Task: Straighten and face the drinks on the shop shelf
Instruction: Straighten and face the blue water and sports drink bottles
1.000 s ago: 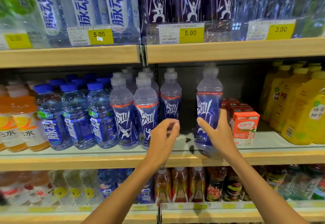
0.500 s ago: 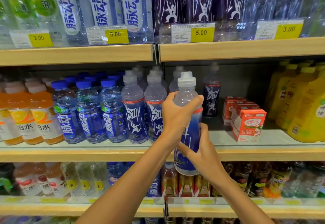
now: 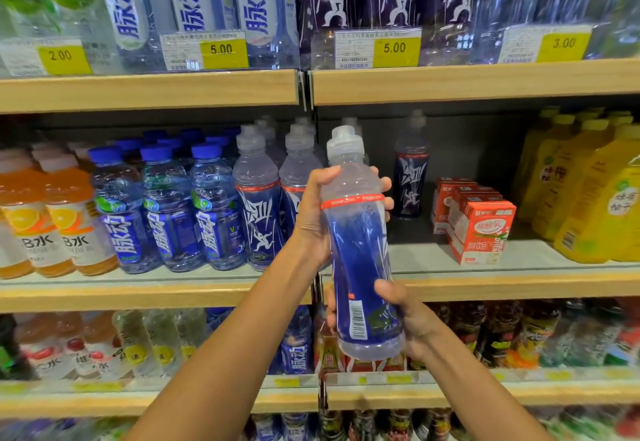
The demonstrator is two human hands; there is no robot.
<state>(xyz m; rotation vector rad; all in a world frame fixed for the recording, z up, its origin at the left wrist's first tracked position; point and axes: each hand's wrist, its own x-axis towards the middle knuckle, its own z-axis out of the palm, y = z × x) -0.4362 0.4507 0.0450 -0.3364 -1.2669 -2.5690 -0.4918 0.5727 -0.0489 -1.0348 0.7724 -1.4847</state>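
A clear sports bottle with a dark blue label [image 3: 360, 253] is held up in front of the middle shelf [image 3: 519, 285], its barcode side towards me. My left hand [image 3: 315, 212] grips its upper part near the red band. My right hand [image 3: 405, 316] grips its lower end. Two matching bottles [image 3: 258, 205] stand at the shelf front to the left, and one more [image 3: 411, 177] stands alone further back in a gap.
Blue-capped water bottles [image 3: 166, 212] and orange drinks [image 3: 52, 219] fill the shelf's left. Red cartons [image 3: 479, 229] and yellow bottles [image 3: 595, 191] stand right of the gap. Price tags [image 3: 394, 47] hang on the upper shelf edge. More bottles line the lower shelf.
The bottle was lifted off the shelf and brought towards me. My left hand took hold of its top, my right slid to its base, and the barcode side now faces me.
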